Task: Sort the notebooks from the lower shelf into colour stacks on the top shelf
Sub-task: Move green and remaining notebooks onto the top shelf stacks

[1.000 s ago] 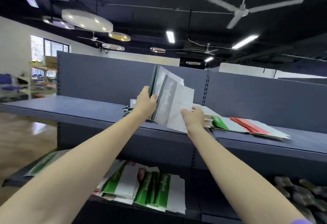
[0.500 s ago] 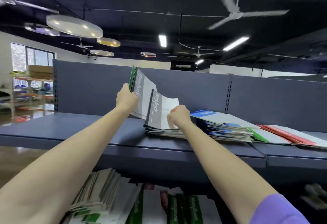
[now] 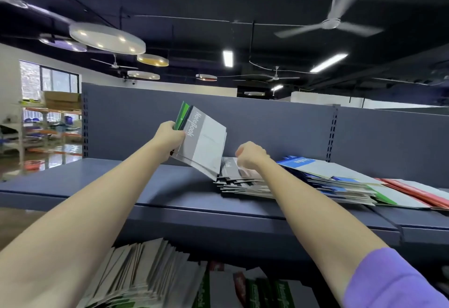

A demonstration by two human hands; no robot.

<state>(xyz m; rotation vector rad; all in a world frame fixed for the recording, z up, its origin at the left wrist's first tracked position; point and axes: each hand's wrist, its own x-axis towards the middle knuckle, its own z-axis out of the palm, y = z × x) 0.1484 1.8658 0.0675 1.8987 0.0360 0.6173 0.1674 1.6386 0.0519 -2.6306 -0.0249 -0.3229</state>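
Hands: left hand grips a tilted bundle of notebooks, grey cover facing, green ones behind; right hand hangs loosely curled over the grey stack, holding nothing that I can see.
Top shelf: grey, blue, green and red stacks side by side.
Lower shelf: unsorted notebooks wait below.
Risk: the bundle's bottom corner touches the grey stack; it could nudge that untidy pile askew.
Risk: a thin grip may let green ones slide out onto grey.
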